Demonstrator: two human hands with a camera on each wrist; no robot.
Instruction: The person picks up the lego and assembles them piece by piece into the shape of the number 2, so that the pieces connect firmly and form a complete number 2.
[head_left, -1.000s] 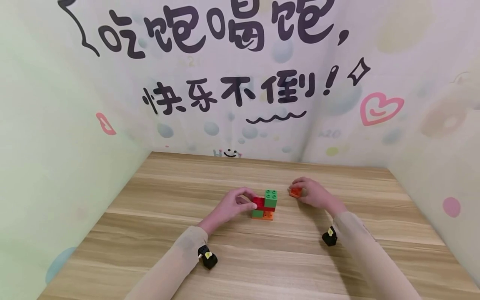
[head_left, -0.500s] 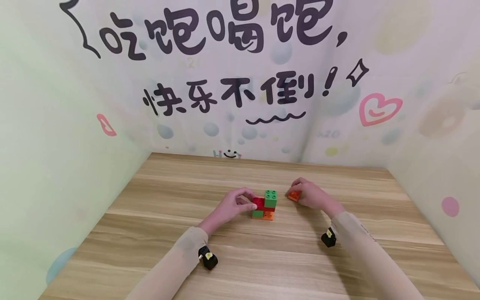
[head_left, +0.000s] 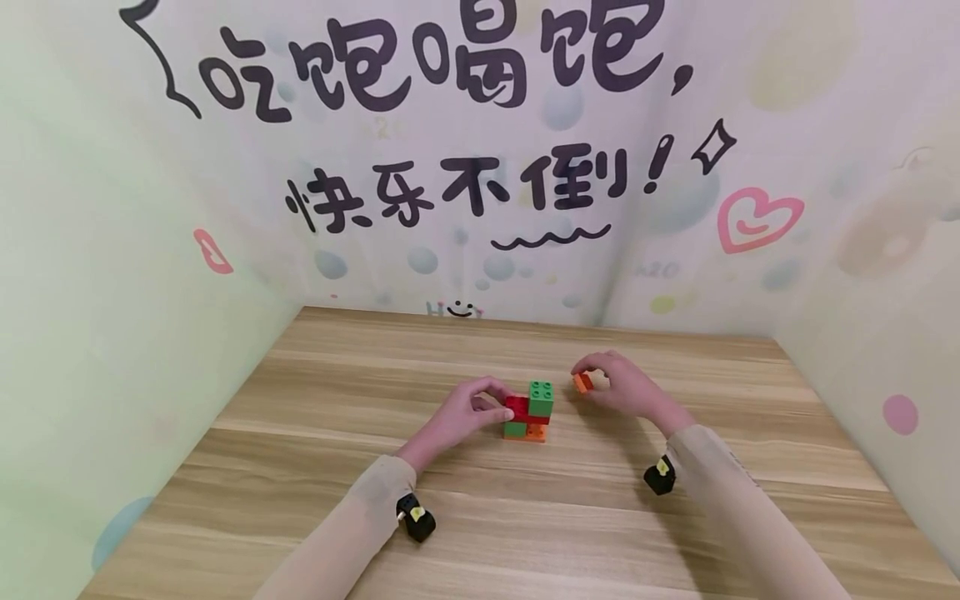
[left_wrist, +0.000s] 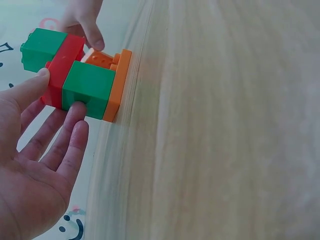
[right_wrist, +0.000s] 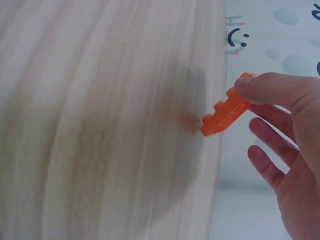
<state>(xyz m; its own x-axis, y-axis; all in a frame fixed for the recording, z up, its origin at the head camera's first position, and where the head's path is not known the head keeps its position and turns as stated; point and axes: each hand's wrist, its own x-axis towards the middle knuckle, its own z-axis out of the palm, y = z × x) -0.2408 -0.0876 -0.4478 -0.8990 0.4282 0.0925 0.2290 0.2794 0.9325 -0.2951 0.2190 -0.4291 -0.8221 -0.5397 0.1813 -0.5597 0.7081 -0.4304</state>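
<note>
Bare wooden table (head_left: 525,533) is seen along the lower frame and behind the block stack (head_left: 531,412) at centre. The stack's left side is taken by the left hand (head_left: 467,412); a narrow gap is left before the right hand (head_left: 626,387) at centre right.

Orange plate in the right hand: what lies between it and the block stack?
Only bare table lies between the orange plate and the block stack, per the head view.

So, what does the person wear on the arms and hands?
Both hands, left hand and right hand, are bare. Thin, pale beige sleeves cover both arms down to the wrists. A small black device with a yellow mark sits under each wrist.
</note>
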